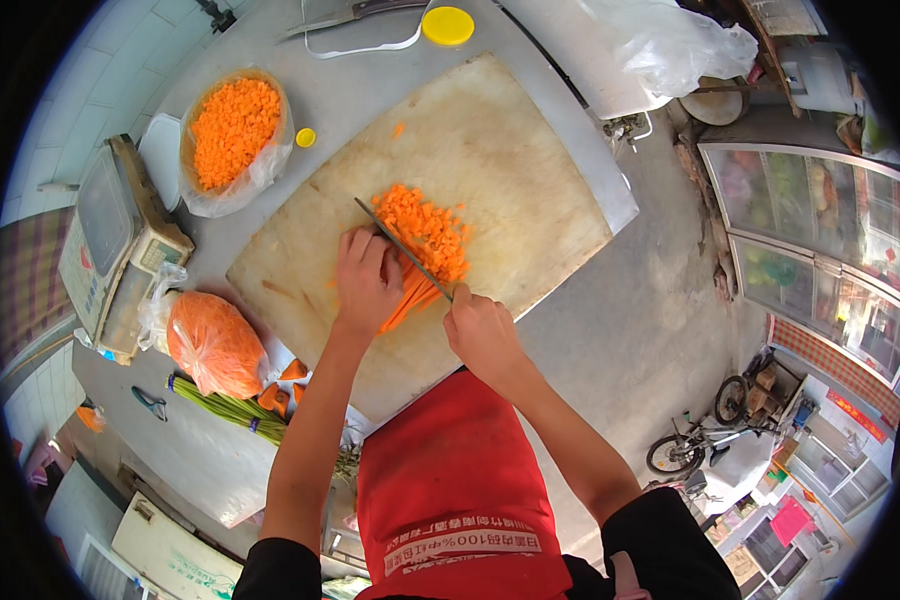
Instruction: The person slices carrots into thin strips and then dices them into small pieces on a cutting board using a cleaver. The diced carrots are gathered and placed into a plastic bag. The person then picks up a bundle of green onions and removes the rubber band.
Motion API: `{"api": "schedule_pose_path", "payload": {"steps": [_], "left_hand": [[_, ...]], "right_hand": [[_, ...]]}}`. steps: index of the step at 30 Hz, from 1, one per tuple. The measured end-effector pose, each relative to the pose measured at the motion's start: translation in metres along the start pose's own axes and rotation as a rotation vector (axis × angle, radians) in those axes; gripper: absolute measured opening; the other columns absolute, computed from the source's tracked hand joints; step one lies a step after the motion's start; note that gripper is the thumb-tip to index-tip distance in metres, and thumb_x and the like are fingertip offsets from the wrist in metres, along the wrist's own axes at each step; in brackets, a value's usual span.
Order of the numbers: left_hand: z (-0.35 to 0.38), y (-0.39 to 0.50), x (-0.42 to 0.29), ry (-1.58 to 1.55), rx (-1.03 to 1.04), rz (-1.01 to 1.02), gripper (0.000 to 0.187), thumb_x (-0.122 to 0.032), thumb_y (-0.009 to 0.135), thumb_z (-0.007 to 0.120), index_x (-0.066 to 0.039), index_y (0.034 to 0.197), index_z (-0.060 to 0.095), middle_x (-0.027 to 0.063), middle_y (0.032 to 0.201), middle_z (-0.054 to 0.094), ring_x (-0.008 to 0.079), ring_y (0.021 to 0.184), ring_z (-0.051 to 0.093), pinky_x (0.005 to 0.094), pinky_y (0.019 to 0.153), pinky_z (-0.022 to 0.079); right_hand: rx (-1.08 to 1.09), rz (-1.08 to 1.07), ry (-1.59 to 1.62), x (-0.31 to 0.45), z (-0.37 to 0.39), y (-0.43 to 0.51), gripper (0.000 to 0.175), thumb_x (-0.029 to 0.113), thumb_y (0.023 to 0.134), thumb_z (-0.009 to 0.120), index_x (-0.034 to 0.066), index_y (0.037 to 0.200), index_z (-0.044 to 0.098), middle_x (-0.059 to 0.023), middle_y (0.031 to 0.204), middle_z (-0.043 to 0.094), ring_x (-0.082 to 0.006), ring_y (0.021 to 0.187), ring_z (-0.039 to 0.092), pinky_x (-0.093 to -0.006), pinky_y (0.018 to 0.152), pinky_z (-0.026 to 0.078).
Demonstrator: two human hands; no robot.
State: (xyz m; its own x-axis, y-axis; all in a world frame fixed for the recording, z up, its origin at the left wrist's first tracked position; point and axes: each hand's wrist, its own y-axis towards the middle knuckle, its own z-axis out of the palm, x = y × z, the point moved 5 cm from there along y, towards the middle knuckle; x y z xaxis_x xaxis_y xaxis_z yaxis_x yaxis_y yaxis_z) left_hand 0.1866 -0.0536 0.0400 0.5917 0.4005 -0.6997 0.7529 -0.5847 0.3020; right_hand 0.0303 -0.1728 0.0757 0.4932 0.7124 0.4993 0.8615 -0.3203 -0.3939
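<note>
My right hand (482, 330) grips the handle of a kitchen knife (403, 249), whose blade slants up and left across a bundle of carrot strips (412, 294). The fingers of my left hand (369, 276) are curled down on the strips, close against the blade. Beyond the blade lies a heap of diced carrot (433, 231). All of this rests on a large, stained cutting board (495, 135). One loose carrot bit (398, 130) sits apart near the board's far left edge. My left hand partly covers the strips.
Left of the board are a bag-lined bowl of diced carrot (236, 133), a weighing scale (120, 240), a plastic bag of shredded carrot (216, 341), green stalks (229, 409) and carrot ends (275, 399). Another knife (367, 10) and a yellow lid (448, 26) lie at the far edge.
</note>
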Motion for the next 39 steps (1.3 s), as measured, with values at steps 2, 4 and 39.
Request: {"api": "schedule_pose_path", "payload": {"steps": [2,4,39], "left_hand": [[-0.001,-0.001,0.0,-0.057,-0.031,-0.001,0.019,0.013,0.081,0.072,0.002,0.096,0.068,0.0178,0.115,0.071,0.0419,0.105,0.065,0.0487,0.089,0.056],[-0.005,-0.001,0.003,-0.082,-0.052,-0.003,0.019,0.013,0.081,0.073,0.002,0.096,0.068,0.0175,0.114,0.071,0.041,0.104,0.065,0.0479,0.088,0.056],[-0.012,-0.012,0.01,-0.067,-0.034,-0.047,0.022,0.012,0.079,0.073,0.002,0.099,0.071,0.0174,0.108,0.07,0.0425,0.1,0.064,0.0499,0.083,0.056]], "right_hand": [[-0.057,-0.019,0.027,-0.004,0.001,0.002,0.016,0.007,0.099,0.071,-0.0016,0.099,0.056,-0.0245,0.08,0.073,-0.0491,0.071,0.074,-0.0574,0.066,0.061],[-0.065,-0.011,0.024,0.0,-0.004,0.006,0.016,0.006,0.098,0.071,-0.0017,0.1,0.057,-0.0238,0.079,0.072,-0.0483,0.071,0.075,-0.0574,0.065,0.061],[0.063,0.082,-0.056,0.032,-0.02,-0.031,0.017,0.003,0.098,0.071,-0.0013,0.099,0.054,-0.0255,0.079,0.072,-0.0509,0.072,0.076,-0.0562,0.062,0.062]]}}
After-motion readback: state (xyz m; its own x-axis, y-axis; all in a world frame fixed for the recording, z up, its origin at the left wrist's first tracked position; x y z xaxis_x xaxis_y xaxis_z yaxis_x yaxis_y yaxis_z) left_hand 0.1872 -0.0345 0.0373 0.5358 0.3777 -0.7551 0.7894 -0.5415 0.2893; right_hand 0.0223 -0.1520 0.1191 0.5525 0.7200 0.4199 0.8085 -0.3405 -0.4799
